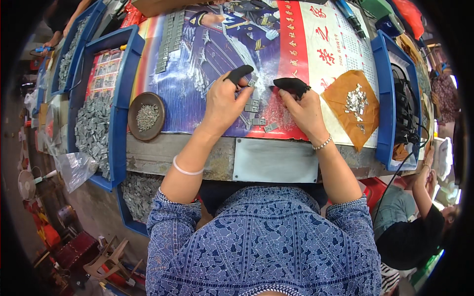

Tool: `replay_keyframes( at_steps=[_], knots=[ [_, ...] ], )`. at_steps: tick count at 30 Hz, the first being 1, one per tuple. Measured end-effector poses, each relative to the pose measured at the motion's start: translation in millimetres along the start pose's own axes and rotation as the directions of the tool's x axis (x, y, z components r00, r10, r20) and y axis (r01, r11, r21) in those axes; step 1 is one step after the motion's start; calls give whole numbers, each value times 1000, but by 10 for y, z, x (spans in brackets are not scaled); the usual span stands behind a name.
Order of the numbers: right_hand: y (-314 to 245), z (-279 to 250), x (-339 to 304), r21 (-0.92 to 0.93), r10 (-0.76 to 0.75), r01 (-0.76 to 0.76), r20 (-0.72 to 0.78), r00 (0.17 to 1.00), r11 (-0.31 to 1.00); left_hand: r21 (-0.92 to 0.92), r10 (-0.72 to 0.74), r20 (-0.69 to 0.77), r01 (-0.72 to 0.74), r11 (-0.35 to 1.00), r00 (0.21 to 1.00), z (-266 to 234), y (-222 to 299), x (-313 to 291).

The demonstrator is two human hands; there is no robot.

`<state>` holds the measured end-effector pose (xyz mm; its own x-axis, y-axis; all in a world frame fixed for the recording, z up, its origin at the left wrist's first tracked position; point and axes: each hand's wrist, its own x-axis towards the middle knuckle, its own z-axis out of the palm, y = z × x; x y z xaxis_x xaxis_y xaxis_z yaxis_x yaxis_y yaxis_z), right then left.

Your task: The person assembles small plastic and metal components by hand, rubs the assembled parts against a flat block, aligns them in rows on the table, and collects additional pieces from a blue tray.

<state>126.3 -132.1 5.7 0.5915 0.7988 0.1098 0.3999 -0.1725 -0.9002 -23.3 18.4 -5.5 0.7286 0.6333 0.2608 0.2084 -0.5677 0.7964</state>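
My left hand (223,101), a black cover on its index finger, pinches a small grey metal piece (253,80) between finger and thumb. Just to the right, my right hand (302,106) has its black-covered index finger and thumb brought together; whatever is between them is too small to make out. Below the held piece lie several loose grey pieces (258,121) on the printed poster sheet (291,49). Beside my right hand, small shiny silver parts (357,102) rest on a brown paper (345,126). Left of my left forearm stands a round brown dish (132,116) of tiny metal parts (147,117).
At the left, a blue bin (118,93) holds many grey pieces (94,123); a lower bin (136,195) holds more. Rows of grey pieces (170,42) lie on the far poster. Another blue bin (382,98) stands right. A co-worker (412,227) sits at the right.
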Motion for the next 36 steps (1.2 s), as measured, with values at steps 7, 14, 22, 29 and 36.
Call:
replay_keyframes(
  at_steps=[7,14,22,29,36],
  knots=[
    [-571,317,312,-740,119,42,163,979,671,-544,-260,37,238,805,965,-139,-199,85],
    [-416,535,405,-571,-9,85,135,991,816,-581,-317,99,314,751,943,-188,-136,68],
    [-163,345,405,-495,-221,272,161,962,825,-466,-308,78,308,830,948,-223,-63,53],
    [-237,123,255,-294,-275,309,152,949,905,-429,-320,102,332,840,942,-302,-2,58],
    [-57,25,178,-110,-106,112,66,992,988,-126,-28,20,31,992,999,-102,-91,-7]
  ],
)
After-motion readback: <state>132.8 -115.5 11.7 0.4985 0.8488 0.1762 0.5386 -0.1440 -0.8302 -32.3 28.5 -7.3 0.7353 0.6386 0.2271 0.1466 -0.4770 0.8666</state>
